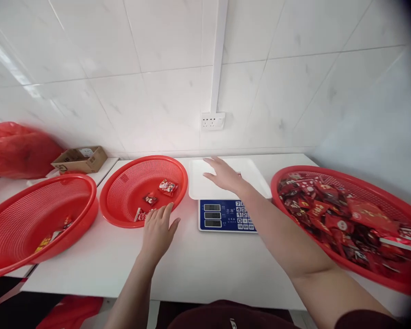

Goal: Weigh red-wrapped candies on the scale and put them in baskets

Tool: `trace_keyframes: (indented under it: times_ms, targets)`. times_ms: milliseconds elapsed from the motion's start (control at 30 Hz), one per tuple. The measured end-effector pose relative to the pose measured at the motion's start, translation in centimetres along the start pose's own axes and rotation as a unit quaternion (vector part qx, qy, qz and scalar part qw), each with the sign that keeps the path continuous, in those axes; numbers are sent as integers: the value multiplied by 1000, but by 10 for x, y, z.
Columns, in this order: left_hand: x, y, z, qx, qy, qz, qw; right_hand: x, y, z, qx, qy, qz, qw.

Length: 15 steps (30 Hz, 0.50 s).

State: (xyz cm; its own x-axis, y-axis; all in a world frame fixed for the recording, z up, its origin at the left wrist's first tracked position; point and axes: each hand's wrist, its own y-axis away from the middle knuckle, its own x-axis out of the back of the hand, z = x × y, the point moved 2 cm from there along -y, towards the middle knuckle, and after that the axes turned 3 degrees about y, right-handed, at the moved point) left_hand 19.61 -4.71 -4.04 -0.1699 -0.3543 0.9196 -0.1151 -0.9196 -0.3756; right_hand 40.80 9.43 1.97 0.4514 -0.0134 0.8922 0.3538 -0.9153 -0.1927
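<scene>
My left hand [158,228] lies open at the near rim of the middle red basket [123,187], fingers spread, holding nothing. That basket holds a few small red candy packets [167,187]. My right hand [222,176] stretches open and flat over the white tray [198,185] of a digital scale [226,215] with a blue keypad front. A small red packet peeks out beside the hand on the tray. At the right, a large red basket [390,278] is heaped with several red wrapped candies [332,212].
A third red basket [37,214] at the left holds a few packets. Behind it stand a small cardboard box [80,158] and a red plastic bag [17,151]. A wall socket [213,121] sits above the scale. The white table's front edge runs close to my body.
</scene>
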Motion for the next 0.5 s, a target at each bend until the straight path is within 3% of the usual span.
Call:
trace_keyframes:
  times_ms: [100, 233, 367, 500]
  targets:
    - [-1, -1, 0, -2, -10, 3, 1000, -3, 12, 45, -109, 57, -16, 992]
    - [-2, -4, -1, -12, -23, 12, 1000, -6, 26, 74, -142, 41, 2, 989]
    - [0, -7, -3, -25, -44, 30, 998, -4, 20, 42, -106, -7, 37, 994]
    - [0, -10, -3, -38, -45, 33, 998, 1, 9, -23, 31, -75, 39, 996]
